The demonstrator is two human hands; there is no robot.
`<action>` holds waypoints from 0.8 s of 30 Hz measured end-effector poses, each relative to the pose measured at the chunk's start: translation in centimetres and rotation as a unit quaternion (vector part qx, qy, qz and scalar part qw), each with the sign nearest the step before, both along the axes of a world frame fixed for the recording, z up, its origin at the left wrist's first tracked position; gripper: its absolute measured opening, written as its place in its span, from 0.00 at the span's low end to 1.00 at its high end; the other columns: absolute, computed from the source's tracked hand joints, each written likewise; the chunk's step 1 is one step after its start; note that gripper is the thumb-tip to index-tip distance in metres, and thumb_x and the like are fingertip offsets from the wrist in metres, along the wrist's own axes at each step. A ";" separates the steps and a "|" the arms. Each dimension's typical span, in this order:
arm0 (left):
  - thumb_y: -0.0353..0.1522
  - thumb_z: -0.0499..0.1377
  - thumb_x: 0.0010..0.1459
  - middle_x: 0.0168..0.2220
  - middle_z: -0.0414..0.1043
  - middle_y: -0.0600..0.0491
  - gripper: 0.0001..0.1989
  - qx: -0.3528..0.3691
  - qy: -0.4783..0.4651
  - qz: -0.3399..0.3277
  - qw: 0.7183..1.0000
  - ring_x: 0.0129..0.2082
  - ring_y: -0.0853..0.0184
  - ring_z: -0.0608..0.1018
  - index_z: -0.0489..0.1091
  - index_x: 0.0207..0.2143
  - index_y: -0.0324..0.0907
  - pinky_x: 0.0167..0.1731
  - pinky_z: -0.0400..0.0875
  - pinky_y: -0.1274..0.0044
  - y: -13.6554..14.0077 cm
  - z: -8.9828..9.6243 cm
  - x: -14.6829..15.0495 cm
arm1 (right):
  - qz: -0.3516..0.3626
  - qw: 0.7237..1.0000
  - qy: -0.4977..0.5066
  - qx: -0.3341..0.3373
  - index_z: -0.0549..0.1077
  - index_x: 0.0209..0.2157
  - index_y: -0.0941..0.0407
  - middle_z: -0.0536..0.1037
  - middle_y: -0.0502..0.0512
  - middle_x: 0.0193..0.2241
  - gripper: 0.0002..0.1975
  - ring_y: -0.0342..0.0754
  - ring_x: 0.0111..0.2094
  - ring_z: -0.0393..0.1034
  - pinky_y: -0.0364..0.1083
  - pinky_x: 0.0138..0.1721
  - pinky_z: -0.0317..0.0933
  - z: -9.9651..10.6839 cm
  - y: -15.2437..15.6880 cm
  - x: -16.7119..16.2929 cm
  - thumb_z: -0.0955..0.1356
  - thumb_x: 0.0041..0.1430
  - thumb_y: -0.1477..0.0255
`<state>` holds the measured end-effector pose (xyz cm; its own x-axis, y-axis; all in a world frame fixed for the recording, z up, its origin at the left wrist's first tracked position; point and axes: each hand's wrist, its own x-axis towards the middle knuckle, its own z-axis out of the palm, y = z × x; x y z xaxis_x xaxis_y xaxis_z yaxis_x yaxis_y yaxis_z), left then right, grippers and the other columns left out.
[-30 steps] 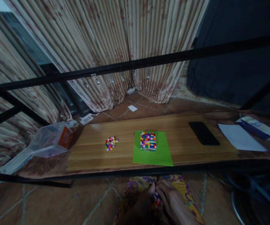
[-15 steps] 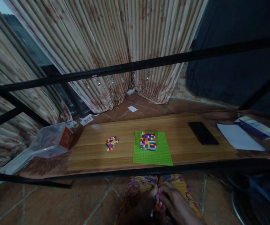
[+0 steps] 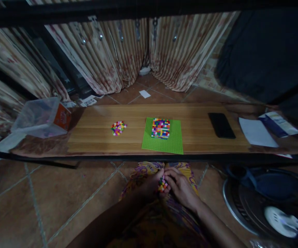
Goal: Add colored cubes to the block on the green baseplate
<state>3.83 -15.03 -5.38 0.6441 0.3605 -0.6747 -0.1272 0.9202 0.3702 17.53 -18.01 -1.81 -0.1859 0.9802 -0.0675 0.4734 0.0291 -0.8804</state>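
Over my lap, below the table edge, my left hand [image 3: 152,185] is cupped around a small heap of colourful toy bricks [image 3: 162,185]. My right hand [image 3: 178,182] meets it from the right, its fingers closed at the bricks; whether a single brick is pinched there is too small to tell. On the table, a block built of many-coloured bricks [image 3: 160,128] stands on a green baseplate [image 3: 175,141]. To its left lies a loose pile of small bricks [image 3: 118,127]. Neither hand touches the table.
The wooden board [image 3: 97,137] carries a black phone-like slab [image 3: 221,125] at right, beside white paper [image 3: 257,132]. A clear plastic box [image 3: 37,119] with an orange label stands at left. A dark table bar [image 3: 128,158] runs between my hands and the board.
The view has tilted down, so the table sits higher in the picture and my forearms show more. My hands stay together over my lap with the bricks.
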 end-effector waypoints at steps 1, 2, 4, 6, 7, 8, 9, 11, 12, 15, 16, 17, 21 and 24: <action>0.55 0.48 0.54 0.17 0.62 0.56 0.28 -0.001 0.001 -0.004 1.000 0.13 0.76 0.61 0.64 0.25 0.39 0.13 0.44 0.83 0.1 0.3 0.0 | -0.006 1.000 0.002 -0.001 0.71 0.34 0.54 0.72 0.55 0.43 0.12 0.48 0.45 0.67 0.48 0.48 0.60 -0.1 0.0 0.0 0.59 0.65 0.68; 0.55 0.48 0.54 0.17 0.63 0.56 0.27 -0.002 0.001 -0.007 1.000 0.13 0.76 0.62 0.64 0.25 0.39 0.13 0.44 0.83 0.1 0.5 0.0 | -0.011 1.000 0.004 0.000 0.71 0.35 0.54 0.72 0.55 0.43 0.12 0.48 0.45 0.67 0.48 0.48 0.60 -0.1 0.0 0.1 0.58 0.65 0.67; 0.54 0.50 0.54 0.19 0.63 0.56 0.26 -0.001 -0.010 -0.002 1.000 0.14 0.76 0.62 0.64 0.27 0.39 0.13 0.44 0.83 0.2 0.9 0.0 | -0.018 1.000 0.004 0.005 0.71 0.35 0.54 0.72 0.56 0.42 0.13 0.48 0.45 0.67 0.48 0.48 0.60 -0.2 0.1 0.3 0.58 0.65 0.66; 0.52 0.51 0.54 0.19 0.62 0.57 0.24 0.002 -0.034 0.006 0.999 0.15 0.77 0.62 0.63 0.28 0.39 0.13 0.43 0.83 0.2 1.1 -0.1 | -0.021 1.000 -0.005 0.011 0.71 0.35 0.54 0.72 0.56 0.42 0.13 0.48 0.45 0.67 0.48 0.48 0.60 -0.2 0.3 0.6 0.58 0.65 0.65; 0.52 0.52 0.54 0.19 0.62 0.57 0.23 0.004 -0.046 0.009 0.999 0.15 0.77 0.61 0.63 0.28 0.39 0.13 0.43 0.83 0.2 1.1 -0.2 | -0.022 1.000 -0.015 0.015 0.71 0.35 0.54 0.72 0.56 0.42 0.13 0.48 0.45 0.67 0.48 0.48 0.60 -0.1 0.4 0.7 0.58 0.65 0.66; 0.51 0.52 0.54 0.19 0.62 0.57 0.22 0.008 -0.055 0.011 0.998 0.15 0.77 0.60 0.63 0.29 0.39 0.14 0.43 0.83 0.2 1.2 -0.3 | -0.021 0.999 -0.029 0.018 0.71 0.36 0.54 0.72 0.56 0.42 0.13 0.48 0.45 0.67 0.48 0.47 0.60 0.0 0.5 0.9 0.58 0.65 0.66; 0.50 0.52 0.54 0.20 0.62 0.57 0.22 0.018 -0.058 0.013 0.998 0.15 0.77 0.60 0.64 0.30 0.40 0.14 0.43 0.83 0.2 1.2 -0.3 | -0.018 0.999 -0.046 0.022 0.70 0.36 0.54 0.72 0.56 0.42 0.12 0.48 0.44 0.67 0.49 0.46 0.61 0.1 0.6 1.0 0.58 0.65 0.67; 0.49 0.53 0.54 0.20 0.61 0.58 0.20 0.045 -0.051 0.014 0.998 0.15 0.77 0.59 0.64 0.30 0.40 0.14 0.43 0.82 0.1 1.4 -0.3 | 0.000 0.996 -0.079 0.030 0.70 0.37 0.54 0.72 0.57 0.40 0.11 0.49 0.42 0.67 0.49 0.45 0.61 0.5 0.9 1.3 0.58 0.65 0.69; 0.48 0.54 0.54 0.20 0.61 0.57 0.19 0.058 -0.044 0.012 0.997 0.15 0.77 0.59 0.64 0.30 0.40 0.14 0.43 0.82 0.1 1.4 -0.3 | 0.014 0.995 -0.093 0.031 0.70 0.36 0.54 0.72 0.57 0.39 0.11 0.49 0.41 0.67 0.49 0.44 0.61 0.7 1.0 1.4 0.58 0.65 0.69; 0.45 0.55 0.54 0.19 0.61 0.56 0.17 0.079 -0.029 -0.004 0.996 0.15 0.77 0.59 0.64 0.25 0.40 0.14 0.43 0.82 0.1 1.4 -0.2 | 0.049 0.993 -0.109 0.026 0.71 0.33 0.54 0.73 0.56 0.36 0.12 0.49 0.38 0.67 0.49 0.42 0.62 1.2 1.1 1.7 0.58 0.65 0.70; 0.45 0.56 0.53 0.19 0.61 0.56 0.17 0.081 -0.030 -0.007 0.996 0.15 0.76 0.60 0.65 0.24 0.40 0.14 0.43 0.82 0.2 1.3 -0.2 | 0.052 0.993 -0.102 0.021 0.72 0.33 0.54 0.73 0.56 0.36 0.13 0.49 0.38 0.68 0.49 0.42 0.62 1.3 1.1 1.7 0.58 0.65 0.70; 0.45 0.56 0.53 0.19 0.62 0.55 0.17 0.083 -0.033 -0.008 0.996 0.15 0.76 0.60 0.65 0.25 0.40 0.14 0.44 0.82 0.2 1.2 -0.3 | 0.049 0.995 -0.089 0.012 0.72 0.33 0.54 0.74 0.56 0.36 0.12 0.48 0.38 0.68 0.48 0.42 0.62 1.3 1.1 1.8 0.59 0.65 0.69; 0.45 0.55 0.54 0.21 0.62 0.55 0.17 0.083 -0.065 0.002 0.994 0.15 0.76 0.61 0.66 0.26 0.40 0.14 0.47 0.82 0.2 0.5 -0.5 | -0.015 0.998 0.010 -0.053 0.73 0.36 0.54 0.76 0.54 0.34 0.12 0.48 0.38 0.70 0.47 0.42 0.63 0.5 0.7 1.7 0.62 0.63 0.64; 0.44 0.56 0.54 0.21 0.62 0.55 0.16 0.078 -0.088 0.000 0.993 0.15 0.76 0.61 0.67 0.27 0.39 0.14 0.47 0.82 0.3 0.2 -0.6 | -0.073 0.983 0.116 -0.125 0.74 0.32 0.56 0.77 0.52 0.28 0.15 0.47 0.31 0.71 0.46 0.37 0.64 -0.1 0.3 1.2 0.65 0.59 0.59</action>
<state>3.18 -14.75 -5.23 0.7476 0.4507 -0.4878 -0.2020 0.8540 0.4794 18.70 -17.69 -1.88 -0.0840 0.9558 -0.2819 0.2430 -0.2547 -0.9360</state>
